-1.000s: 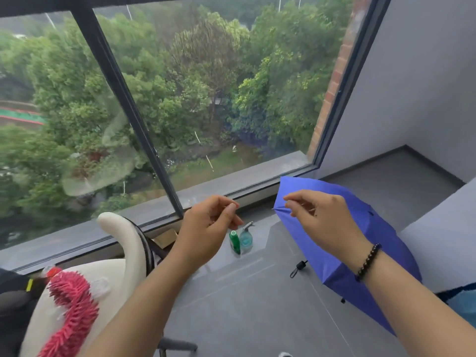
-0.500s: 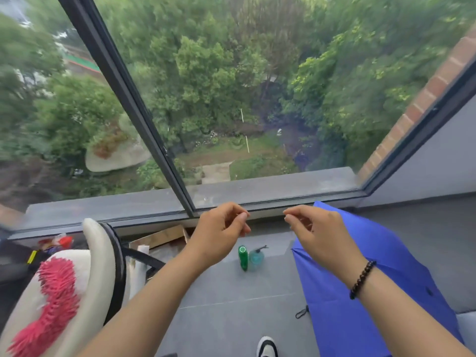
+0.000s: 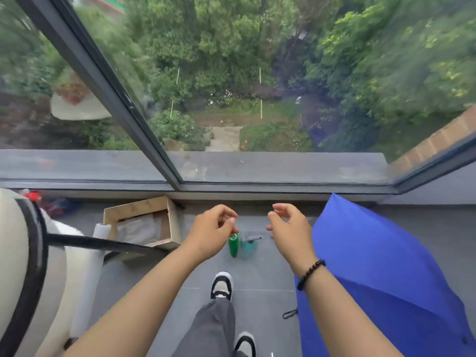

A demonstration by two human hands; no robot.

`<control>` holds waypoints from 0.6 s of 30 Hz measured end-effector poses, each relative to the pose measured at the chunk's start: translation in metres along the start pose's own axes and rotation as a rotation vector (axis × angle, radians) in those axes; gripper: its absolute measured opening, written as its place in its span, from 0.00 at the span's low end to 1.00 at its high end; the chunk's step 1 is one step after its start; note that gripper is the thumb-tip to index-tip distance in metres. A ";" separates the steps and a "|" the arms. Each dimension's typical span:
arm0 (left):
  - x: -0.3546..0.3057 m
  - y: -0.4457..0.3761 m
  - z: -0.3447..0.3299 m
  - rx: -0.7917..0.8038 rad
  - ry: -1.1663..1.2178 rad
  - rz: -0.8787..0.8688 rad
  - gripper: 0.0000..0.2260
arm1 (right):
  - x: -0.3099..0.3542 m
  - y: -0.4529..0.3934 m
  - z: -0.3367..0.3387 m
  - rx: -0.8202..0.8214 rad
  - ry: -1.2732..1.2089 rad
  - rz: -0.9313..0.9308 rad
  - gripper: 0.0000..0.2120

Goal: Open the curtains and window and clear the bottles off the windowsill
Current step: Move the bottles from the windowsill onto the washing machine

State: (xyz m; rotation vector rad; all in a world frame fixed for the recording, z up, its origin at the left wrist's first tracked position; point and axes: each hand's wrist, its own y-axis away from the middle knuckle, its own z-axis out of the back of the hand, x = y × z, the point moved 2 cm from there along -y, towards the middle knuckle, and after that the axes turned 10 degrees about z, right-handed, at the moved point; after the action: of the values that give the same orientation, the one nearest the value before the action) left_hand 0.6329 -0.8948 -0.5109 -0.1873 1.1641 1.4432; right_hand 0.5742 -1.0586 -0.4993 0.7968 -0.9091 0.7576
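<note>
- On the grey tiled floor (image 3: 262, 274), low in the head view, I see two bottles standing side by side: a green bottle (image 3: 234, 245) and, just to its right, a teal spray bottle (image 3: 249, 247).
- My left hand (image 3: 211, 231) hangs above the green bottle, fingers curled with thumb near the fingertips, gripping nothing.
- My right hand (image 3: 289, 228) hovers to the right of the spray bottle, fingers loosely bent and apart, empty; a dark bead bracelet (image 3: 310, 274) sits on that wrist.
- Beyond the hands runs the windowsill (image 3: 257, 195), and behind it the window (image 3: 231, 73) with a dark slanted frame bar (image 3: 103, 83); trees and a garden show through the glass.
- A blue umbrella (image 3: 381, 266) lies open on the floor at the right, near my right forearm.
- A wooden box (image 3: 144, 222) sits at the far left of the hands, by the sill.
- A white chair (image 3: 23, 266) fills the left edge.
- My shoe (image 3: 222, 284) stands on the tiles near the bottles.
</note>
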 end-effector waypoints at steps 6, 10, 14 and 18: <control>0.084 -0.083 -0.063 -0.032 -0.018 0.164 0.08 | -0.089 -0.066 -0.064 -0.073 0.053 -0.243 0.21; 0.141 -0.135 -0.096 -0.012 0.026 0.264 0.15 | -0.156 -0.108 -0.106 -0.071 0.070 -0.308 0.21; 0.201 -0.188 -0.130 0.019 0.035 0.348 0.21 | -0.222 -0.137 -0.148 -0.106 0.176 -0.364 0.22; 0.255 -0.229 -0.169 0.034 0.027 0.493 0.26 | -0.276 -0.146 -0.177 -0.224 0.239 -0.478 0.28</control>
State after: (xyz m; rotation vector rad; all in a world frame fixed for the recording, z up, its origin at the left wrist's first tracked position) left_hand 0.6663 -0.8973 -0.8912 0.1142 1.3134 1.8504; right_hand 0.6492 -1.0418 -0.8500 0.6713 -0.5440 0.3145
